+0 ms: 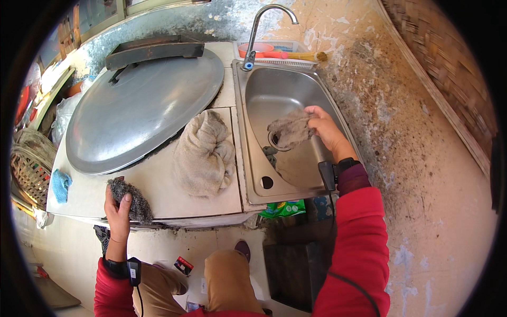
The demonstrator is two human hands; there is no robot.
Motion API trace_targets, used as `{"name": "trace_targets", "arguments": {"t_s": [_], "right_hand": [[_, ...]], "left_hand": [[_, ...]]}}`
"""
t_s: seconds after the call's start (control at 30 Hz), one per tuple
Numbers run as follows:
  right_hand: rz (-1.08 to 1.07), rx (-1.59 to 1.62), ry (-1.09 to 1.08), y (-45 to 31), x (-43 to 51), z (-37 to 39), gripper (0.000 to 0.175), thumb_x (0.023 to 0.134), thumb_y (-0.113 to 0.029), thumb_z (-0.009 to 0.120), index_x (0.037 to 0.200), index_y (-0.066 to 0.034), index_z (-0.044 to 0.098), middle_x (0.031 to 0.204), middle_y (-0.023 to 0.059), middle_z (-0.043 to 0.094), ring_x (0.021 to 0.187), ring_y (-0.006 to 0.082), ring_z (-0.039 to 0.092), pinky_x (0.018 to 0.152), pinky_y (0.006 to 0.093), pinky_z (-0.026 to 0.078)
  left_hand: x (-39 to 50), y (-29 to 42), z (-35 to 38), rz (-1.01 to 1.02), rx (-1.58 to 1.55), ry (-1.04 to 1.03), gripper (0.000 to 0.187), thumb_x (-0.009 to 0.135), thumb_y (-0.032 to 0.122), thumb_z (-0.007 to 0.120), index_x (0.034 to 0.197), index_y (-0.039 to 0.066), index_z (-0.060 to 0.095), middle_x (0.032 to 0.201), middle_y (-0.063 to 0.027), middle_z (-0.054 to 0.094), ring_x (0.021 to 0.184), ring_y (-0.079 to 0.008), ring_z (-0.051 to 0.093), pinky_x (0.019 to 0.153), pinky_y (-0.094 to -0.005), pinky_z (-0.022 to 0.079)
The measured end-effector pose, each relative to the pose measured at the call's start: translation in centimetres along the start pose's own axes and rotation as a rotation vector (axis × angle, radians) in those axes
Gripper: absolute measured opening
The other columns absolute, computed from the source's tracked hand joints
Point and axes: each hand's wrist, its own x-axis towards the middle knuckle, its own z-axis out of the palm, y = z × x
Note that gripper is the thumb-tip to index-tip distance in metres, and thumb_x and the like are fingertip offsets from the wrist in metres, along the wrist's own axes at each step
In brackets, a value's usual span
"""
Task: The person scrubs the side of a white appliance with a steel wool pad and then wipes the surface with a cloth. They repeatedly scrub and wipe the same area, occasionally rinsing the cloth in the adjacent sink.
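My left hand (118, 208) grips a dark grey, fuzzy scrubbing pad (132, 201) above the front edge of the tiled counter (166, 206). Over the stainless steel sink (309, 85), my right hand (325, 126) pinches a worn greyish-brown cloth (292, 128), which partly covers the drain (274, 138). A dark scrap (271, 153) lies in the basin beside the drain. Between my hands, a bunched beige towel (206, 158) rests on the counter. Left of it, a large round metal lid (146, 111) covers most of the counter's back part.
A chrome faucet (253, 33) arches behind the sink. Beside it, a white plastic basket (295, 45) holds an orange ladle (257, 48) and a straw brush (305, 56). A dark wooden piece (154, 52) sits on the lid. A blue cloth (61, 185) lies at the counter's left end.
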Motion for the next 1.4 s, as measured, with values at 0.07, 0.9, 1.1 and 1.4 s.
{"name": "trace_targets", "arguments": {"t_s": [0.07,0.9,1.1,1.4], "right_hand": [[-0.121,0.427,-0.003,-1.9,-3.9,-1.3,0.044,0.080,-0.005,0.048,0.122,-0.0002,0.058,0.109,0.0086,0.064,0.099,0.0215,0.060,0.087,0.0360,0.048],[-0.362,0.203,1.546,10.5,-12.6,17.0,0.049,0.099,-0.019,0.044,0.140,0.0048,0.031,0.142,0.0229,0.036,0.133,0.0366,0.034,0.110,0.0471,0.029],[-0.136,0.702,1.440,16.8,-11.2,5.7,0.039,0.099,-0.017,0.041,0.129,0.0067,0.043,0.132,0.0240,0.048,0.121,0.0348,0.048,0.104,0.0426,0.036],[0.116,0.550,1.604,17.6,-9.8,18.3,0.054,0.101,-0.027,0.040,0.144,0.0035,0.030,0.148,0.0256,0.033,0.135,0.0357,0.035,0.112,0.0432,0.028]], "left_hand": [[0.1,-0.2,0.1,0.012,0.034,0.022,0.042,0.094,0.019,0.061,0.128,-0.002,0.050,0.109,-0.0068,0.059,0.097,-0.0140,0.054,0.090,-0.0270,0.043],[1.8,-2.5,-1.1,0.100,0.057,0.000,0.042,0.096,0.027,0.061,0.125,-0.002,0.053,0.112,-0.0065,0.060,0.098,-0.0144,0.053,0.089,-0.0282,0.043],[1.9,-2.8,-0.9,0.059,0.067,0.032,0.044,0.096,0.028,0.061,0.128,-0.001,0.054,0.111,-0.0046,0.060,0.097,-0.0129,0.054,0.090,-0.0266,0.043],[2.8,-3.6,-0.8,0.047,0.142,0.016,0.043,0.097,0.029,0.059,0.126,-0.002,0.054,0.111,-0.0068,0.061,0.097,-0.0149,0.054,0.090,-0.0279,0.043]]}}
